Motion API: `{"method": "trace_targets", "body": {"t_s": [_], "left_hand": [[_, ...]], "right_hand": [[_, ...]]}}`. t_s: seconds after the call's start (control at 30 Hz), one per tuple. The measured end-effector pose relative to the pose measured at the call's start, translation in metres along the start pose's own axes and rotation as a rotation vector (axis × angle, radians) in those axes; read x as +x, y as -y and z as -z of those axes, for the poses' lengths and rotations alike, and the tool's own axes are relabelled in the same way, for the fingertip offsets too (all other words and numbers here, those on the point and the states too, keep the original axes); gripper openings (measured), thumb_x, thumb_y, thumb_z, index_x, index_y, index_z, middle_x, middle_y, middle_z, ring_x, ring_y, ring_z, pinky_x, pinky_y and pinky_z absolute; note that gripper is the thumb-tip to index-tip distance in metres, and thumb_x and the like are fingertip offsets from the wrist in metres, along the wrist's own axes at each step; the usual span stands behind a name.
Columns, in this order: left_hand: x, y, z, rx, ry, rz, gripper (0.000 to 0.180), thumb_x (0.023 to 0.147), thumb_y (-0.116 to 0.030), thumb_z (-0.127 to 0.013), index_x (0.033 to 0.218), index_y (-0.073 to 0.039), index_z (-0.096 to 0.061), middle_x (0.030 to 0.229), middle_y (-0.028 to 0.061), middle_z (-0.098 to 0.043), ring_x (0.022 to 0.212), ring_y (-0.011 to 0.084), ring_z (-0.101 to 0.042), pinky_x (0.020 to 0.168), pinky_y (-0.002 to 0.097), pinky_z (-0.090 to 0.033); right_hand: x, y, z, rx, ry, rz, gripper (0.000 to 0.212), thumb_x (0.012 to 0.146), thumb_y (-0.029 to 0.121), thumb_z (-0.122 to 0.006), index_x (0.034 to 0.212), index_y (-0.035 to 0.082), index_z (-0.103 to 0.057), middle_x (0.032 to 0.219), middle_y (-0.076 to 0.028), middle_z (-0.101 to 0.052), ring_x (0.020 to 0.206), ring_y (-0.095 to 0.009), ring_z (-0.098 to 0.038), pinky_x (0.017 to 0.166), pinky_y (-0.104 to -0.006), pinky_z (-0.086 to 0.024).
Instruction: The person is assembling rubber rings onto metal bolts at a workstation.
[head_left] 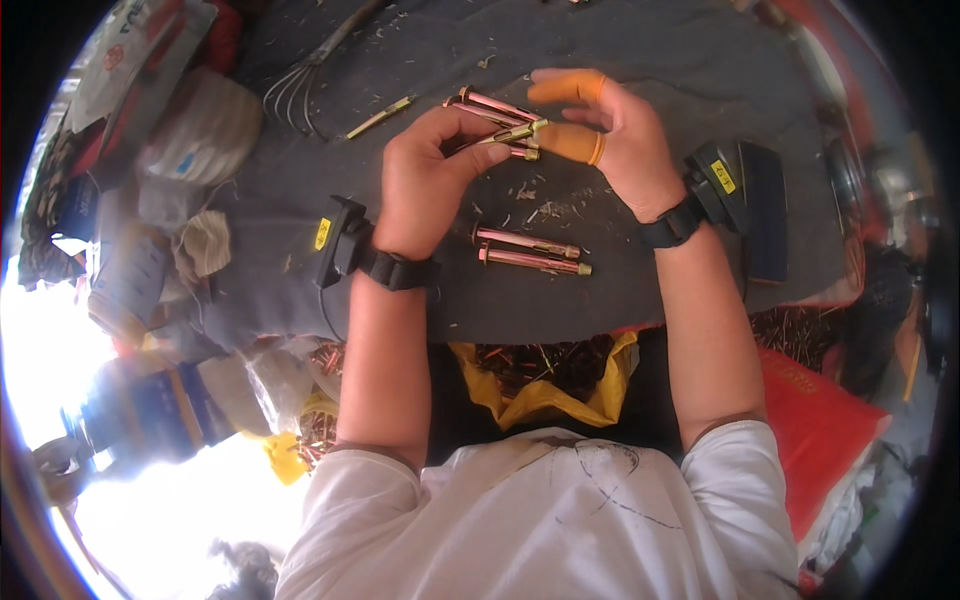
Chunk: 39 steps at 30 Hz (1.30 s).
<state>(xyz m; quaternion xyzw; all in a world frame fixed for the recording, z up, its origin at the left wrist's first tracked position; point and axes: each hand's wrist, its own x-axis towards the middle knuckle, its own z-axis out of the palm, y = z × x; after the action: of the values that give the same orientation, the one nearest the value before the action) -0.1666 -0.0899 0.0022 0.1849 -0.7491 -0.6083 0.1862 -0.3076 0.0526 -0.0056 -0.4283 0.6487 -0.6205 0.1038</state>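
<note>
My left hand point(425, 180) is closed around a yellowish sleeve anchor bolt point(512, 134), pinched between thumb and fingers and pointing right. The thumb of my right hand point(635, 150) is at that bolt's right end; its index finger stays stretched out and apart. Orange finger covers point(572, 142) sit on the right thumb and index finger. Just beyond and beneath the held bolt lie several pinkish-gold sleeve anchors point(500, 103), partly hidden by my hands. Closer to me, two more sleeve anchors point(535, 262) rest side by side. A thin yellowish rod point(380, 117) lies left of my left hand.
A dark grey cloth point(600, 300) with small shavings covers the table. A wire hand rake point(295, 95) lies far left, and a dark flat case point(765, 215) at the right. By my lap is a yellow bag point(540, 400) of metal parts; a red bag point(815, 430) stands right.
</note>
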Motion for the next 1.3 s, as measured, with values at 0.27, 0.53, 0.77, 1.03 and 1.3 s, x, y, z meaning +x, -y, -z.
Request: {"method": "trace_targets", "body": {"t_s": [0.27,0.53,0.77,1.03,1.3], "left_hand": [[0.000,0.000,0.001,0.065,0.009,-0.001,0.019,0.080,-0.003,-0.073,0.097,0.001,-0.066,0.090,0.0010,-0.066,0.081,0.0067,-0.059,0.074,0.0214,-0.048],[0.000,0.002,0.001,0.079,0.008,-0.011,0.019,0.080,-0.003,-0.073,0.098,0.001,-0.066,0.090,0.0009,-0.066,0.082,0.0065,-0.059,0.076,0.0214,-0.049],[0.000,0.002,0.002,0.055,-0.002,-0.020,0.019,0.080,-0.004,-0.073,0.097,0.001,-0.066,0.089,0.0006,-0.066,0.081,0.0063,-0.059,0.075,0.0212,-0.048],[0.000,0.001,0.002,-0.016,0.010,-0.023,0.018,0.081,-0.003,-0.072,0.098,0.001,-0.066,0.090,0.0005,-0.066,0.082,0.0068,-0.059,0.076,0.0215,-0.049],[0.002,0.002,0.002,0.023,0.032,-0.024,0.018,0.081,-0.003,-0.072,0.098,0.001,-0.066,0.090,0.0009,-0.066,0.082,0.0065,-0.059,0.076,0.0213,-0.049]], "right_hand": [[0.001,0.005,0.008,-0.052,0.204,-0.079,0.021,0.080,0.005,-0.068,0.101,0.002,-0.067,0.119,-0.003,-0.063,0.109,-0.017,-0.058,0.093,-0.0307,-0.046],[-0.001,-0.002,0.009,-0.057,0.173,-0.220,0.020,0.076,0.007,-0.073,0.096,0.006,-0.069,0.106,-0.005,-0.067,0.099,-0.018,-0.061,0.085,-0.0319,-0.048],[-0.003,-0.007,0.006,0.015,0.117,-0.194,0.016,0.081,0.011,-0.072,0.094,0.003,-0.069,0.095,-0.006,-0.067,0.076,-0.012,-0.062,0.069,-0.0249,-0.049],[-0.001,-0.008,0.007,-0.036,0.123,-0.229,0.016,0.086,0.015,-0.068,0.094,0.001,-0.068,0.083,-0.003,-0.067,0.072,-0.010,-0.059,0.068,-0.0231,-0.047],[-0.003,-0.008,0.005,0.058,0.165,-0.244,0.016,0.087,0.012,-0.065,0.097,0.000,-0.067,0.085,-0.004,-0.067,0.078,-0.010,-0.060,0.070,-0.0247,-0.047]]}}
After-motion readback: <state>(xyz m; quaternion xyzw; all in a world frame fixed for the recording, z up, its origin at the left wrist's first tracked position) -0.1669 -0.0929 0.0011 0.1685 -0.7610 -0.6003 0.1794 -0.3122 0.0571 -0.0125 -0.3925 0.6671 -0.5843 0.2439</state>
